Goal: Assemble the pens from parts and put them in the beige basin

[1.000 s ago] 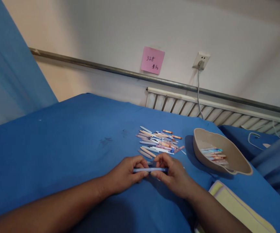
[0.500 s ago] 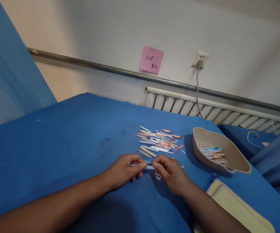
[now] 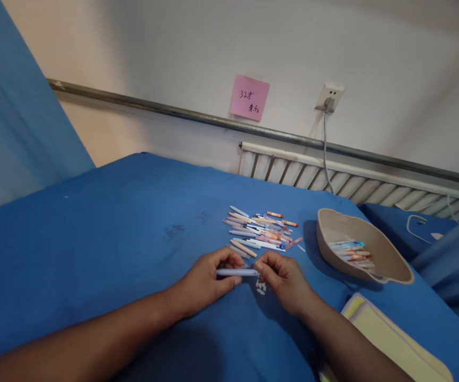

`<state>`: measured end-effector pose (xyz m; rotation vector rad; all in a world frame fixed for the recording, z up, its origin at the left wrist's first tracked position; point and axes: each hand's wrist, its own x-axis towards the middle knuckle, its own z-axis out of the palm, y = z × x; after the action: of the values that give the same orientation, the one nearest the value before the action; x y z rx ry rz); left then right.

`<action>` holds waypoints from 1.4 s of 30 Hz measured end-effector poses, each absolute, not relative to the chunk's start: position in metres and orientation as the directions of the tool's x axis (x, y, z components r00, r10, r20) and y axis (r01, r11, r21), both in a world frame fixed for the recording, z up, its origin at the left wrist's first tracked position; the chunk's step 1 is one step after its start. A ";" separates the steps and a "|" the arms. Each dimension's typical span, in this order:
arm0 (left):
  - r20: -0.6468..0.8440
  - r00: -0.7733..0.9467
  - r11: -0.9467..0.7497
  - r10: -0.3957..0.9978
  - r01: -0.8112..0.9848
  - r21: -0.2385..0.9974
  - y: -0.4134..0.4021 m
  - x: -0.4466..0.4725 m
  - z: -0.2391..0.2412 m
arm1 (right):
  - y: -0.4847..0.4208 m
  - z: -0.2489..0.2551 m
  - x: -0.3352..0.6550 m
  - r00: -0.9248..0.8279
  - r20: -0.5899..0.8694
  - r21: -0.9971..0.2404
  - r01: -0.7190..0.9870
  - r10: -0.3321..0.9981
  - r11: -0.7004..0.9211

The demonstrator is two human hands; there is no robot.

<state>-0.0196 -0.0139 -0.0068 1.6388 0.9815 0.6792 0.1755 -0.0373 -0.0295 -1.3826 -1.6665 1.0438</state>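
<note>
Between my hands is a pale lavender pen, lying nearly level. My left hand is closed around its left part, the thumb below and the fingers behind. The fingertips of my right hand pinch at the pen's right end; a small part there is hidden by the fingers. Just beneath, several small white pieces lie on the blue cloth. Beyond my hands spreads a pile of pens in white, peach, pink and grey-blue, with a few short orange-brown parts at its edge.
To the right stands a beige basin with several pens inside. A folded yellow cloth lies by my right forearm. Along the wall run a radiator and a metal rail. A pink note and a socket are above.
The lavender pen has turned into clearer view, with my left thumb now lower along it. My right hand stays at its right end, slightly shifted right.
</note>
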 end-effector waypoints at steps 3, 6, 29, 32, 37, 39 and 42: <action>-0.129 0.528 0.017 0.839 0.212 0.977 -0.011 -0.021 -0.012 | -0.037 -0.031 0.174 -0.157 0.043 -0.935 0.342 0.987 0.095; -0.189 0.539 0.079 0.821 0.220 0.972 -0.005 -0.024 -0.020 | -0.037 -0.029 0.172 -0.139 0.069 -0.975 0.199 0.988 0.096; -0.153 0.627 0.071 0.764 0.155 0.985 -0.001 -0.018 -0.012 | -0.015 -0.007 0.232 0.057 0.079 -0.969 0.240 0.995 0.063; -0.135 0.630 0.031 0.765 0.173 0.984 0.002 -0.019 -0.013 | -0.019 -0.011 0.250 0.018 0.022 -0.900 0.435 1.000 0.012; -0.132 0.621 -0.028 0.772 0.241 0.970 0.002 -0.021 -0.012 | -0.029 -0.013 0.251 -0.099 0.022 -0.579 0.810 0.995 0.093; -0.145 0.630 -0.042 0.763 0.272 0.961 0.001 -0.021 -0.011 | -0.030 -0.013 0.242 -0.129 0.044 -0.459 0.878 0.991 0.135; -0.160 0.642 -0.060 0.750 0.306 0.950 -0.001 -0.021 -0.008 | -0.030 -0.014 0.228 -0.181 0.022 -0.318 0.931 0.983 0.179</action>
<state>-0.0215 -0.0014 -0.0084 1.6452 0.8816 0.4532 0.2277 -0.0296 -0.0145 -1.8503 -2.2304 0.3423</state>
